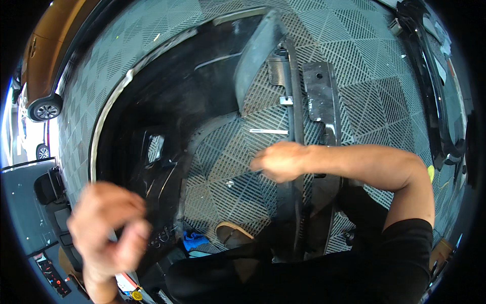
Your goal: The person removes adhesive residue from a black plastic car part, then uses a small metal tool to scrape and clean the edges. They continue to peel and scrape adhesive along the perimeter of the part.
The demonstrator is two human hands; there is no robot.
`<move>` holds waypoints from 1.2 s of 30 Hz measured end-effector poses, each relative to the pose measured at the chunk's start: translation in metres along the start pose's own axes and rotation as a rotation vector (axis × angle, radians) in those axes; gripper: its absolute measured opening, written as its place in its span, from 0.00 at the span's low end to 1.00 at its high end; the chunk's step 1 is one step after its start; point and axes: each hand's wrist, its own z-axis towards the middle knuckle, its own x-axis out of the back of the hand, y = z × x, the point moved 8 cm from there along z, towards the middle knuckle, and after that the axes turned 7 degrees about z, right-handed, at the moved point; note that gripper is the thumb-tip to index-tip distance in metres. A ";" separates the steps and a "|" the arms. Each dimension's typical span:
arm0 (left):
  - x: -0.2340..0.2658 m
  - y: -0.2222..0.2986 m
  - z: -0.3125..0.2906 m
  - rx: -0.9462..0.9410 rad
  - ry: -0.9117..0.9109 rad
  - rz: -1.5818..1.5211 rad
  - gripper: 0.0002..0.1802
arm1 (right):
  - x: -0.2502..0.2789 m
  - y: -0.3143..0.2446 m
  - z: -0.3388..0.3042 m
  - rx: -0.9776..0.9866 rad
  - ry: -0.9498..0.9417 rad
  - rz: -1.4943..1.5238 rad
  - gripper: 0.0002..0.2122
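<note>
The bumper [152,96] is overlapped by the left hand [110,225], the bar [297,109] by the right hand [281,161]; both are curled, any hold indiscernible.

From where I stand: black short sleeve [409,243] on the right arm [354,164], plain, hem above elbow, forearm bare below. Black clothing [304,281] across torso and lap, shirt and trousers hard to tell apart. Left hand [109,223] bare, motion-blurred; right hand [281,161] bare, fingertips also soft. One shoe [234,237] visible: dark brownish upper, rounded end, tan edging.
</note>
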 end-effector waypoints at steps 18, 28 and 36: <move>-0.427 -0.110 -0.027 1.126 -0.867 -0.228 0.54 | 0.089 0.188 0.099 -0.177 0.025 0.047 0.14; -0.445 -0.084 -0.036 1.295 -0.780 -0.221 0.61 | 0.133 0.221 0.161 -0.153 0.150 1.522 0.06; -0.433 -0.082 -0.042 1.159 -0.638 -0.252 0.53 | 0.176 0.143 0.175 0.071 0.391 0.183 0.14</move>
